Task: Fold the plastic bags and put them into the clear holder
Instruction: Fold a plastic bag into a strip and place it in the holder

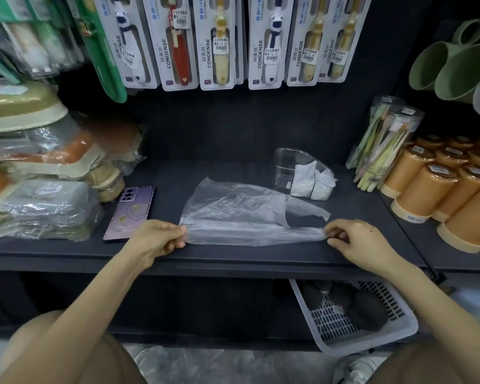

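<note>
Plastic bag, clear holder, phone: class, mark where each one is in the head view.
plastic bag (233,209), head view: middle of the flattened sheet.
clear holder (288,164), head view: its empty transparent left wall.
phone (130,212), head view: centre of its purple back.

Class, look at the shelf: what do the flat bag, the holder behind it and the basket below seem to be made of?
Plastic bag: thin translucent film, glossy; it wrinkles and the dark shelf shows through.
Clear holder: rigid transparent plastic, probably acrylic; it keeps its shape and shows the white folded bags inside.
Basket: moulded white plastic, matte, with slotted walls.
</note>
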